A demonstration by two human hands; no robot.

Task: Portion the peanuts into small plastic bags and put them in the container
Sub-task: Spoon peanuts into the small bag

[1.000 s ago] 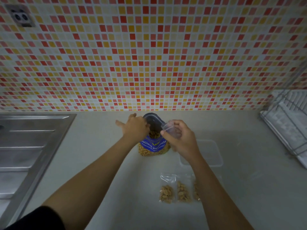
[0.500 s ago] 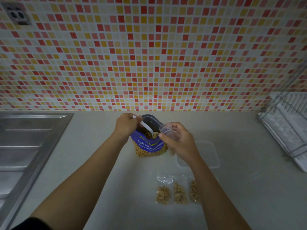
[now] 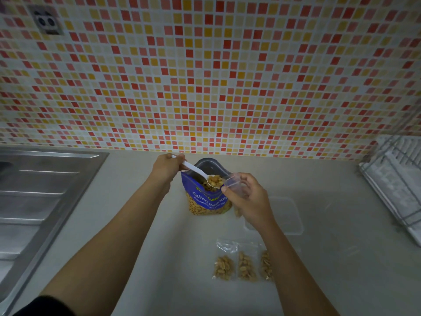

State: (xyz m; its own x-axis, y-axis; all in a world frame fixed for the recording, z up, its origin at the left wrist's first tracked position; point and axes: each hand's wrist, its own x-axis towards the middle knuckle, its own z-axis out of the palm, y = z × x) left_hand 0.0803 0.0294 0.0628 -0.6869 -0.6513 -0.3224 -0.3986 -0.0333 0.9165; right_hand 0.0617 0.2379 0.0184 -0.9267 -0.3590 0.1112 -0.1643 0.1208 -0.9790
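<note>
The left hand [image 3: 167, 166] is raised left of the blue peanut pouch [image 3: 208, 199], with fingers clamped round the handle of a white plastic spoon [image 3: 196, 171]; its bowl, heaped with pale peanuts [image 3: 215, 180], is held over the pouch mouth; the right hand [image 3: 248, 199], right of the pouch, is pinched on a small clear bag [image 3: 233, 182]; three filled bags [image 3: 245, 265] are laid flat in front of the pouch on the matt worktop [image 3: 136, 224]; a translucent rectangular container [image 3: 289, 215] is set to its right.

A mosaic-tiled wall [image 3: 205, 76] backs a pale countertop [image 3: 330, 258], with a steel sink [image 3: 34, 201] at left under dim light.
</note>
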